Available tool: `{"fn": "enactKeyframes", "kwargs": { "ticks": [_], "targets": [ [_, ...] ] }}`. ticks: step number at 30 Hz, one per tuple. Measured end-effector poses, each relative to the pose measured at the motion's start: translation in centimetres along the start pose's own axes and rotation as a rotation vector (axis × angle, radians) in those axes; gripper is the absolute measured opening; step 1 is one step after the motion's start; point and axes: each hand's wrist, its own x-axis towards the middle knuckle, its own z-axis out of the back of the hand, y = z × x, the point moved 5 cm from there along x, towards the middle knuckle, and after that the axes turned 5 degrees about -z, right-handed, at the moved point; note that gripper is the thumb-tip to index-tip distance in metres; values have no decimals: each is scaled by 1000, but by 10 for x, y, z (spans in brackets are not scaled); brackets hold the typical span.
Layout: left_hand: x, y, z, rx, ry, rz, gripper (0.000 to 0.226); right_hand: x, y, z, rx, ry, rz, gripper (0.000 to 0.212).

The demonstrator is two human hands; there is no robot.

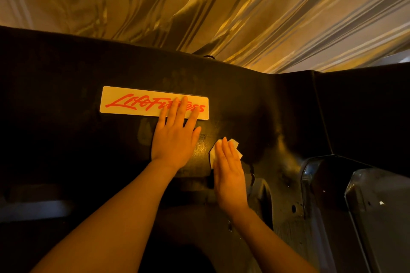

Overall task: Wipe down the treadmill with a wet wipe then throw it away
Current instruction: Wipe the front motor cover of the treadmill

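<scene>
The treadmill's black front hood (66, 99) fills the middle of the head view and carries a pale label with red lettering (133, 103). My left hand (175, 137) lies flat on the hood, its straight fingertips over the label's right part. Just to its right, my right hand (228, 173) presses a small white wet wipe (234, 144) against the hood with straight fingers. Most of the wipe is hidden under those fingers; only its edges show.
A shiny gold curtain (244, 6) hangs behind the treadmill. At the right, a grey upright frame part (377, 217) and a black side panel (366, 113) rise beside the hood. A damp, glossy patch (200, 147) shows between my hands.
</scene>
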Motion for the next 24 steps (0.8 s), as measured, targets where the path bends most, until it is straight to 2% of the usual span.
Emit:
{"fn": "enactKeyframes", "kwargs": {
  "ticks": [9, 19, 24],
  "targets": [
    [0, 0, -2, -13, -1, 1, 61, 52, -7, 15, -2, -28, -33, 52],
    [-1, 0, 1, -23, -32, -11, 61, -21, -6, -3, 114, -87, -87, 54],
    [-1, -1, 2, -17, -12, -14, 61, -14, -10, -1, 106, -71, -77, 54]
  ]
}}
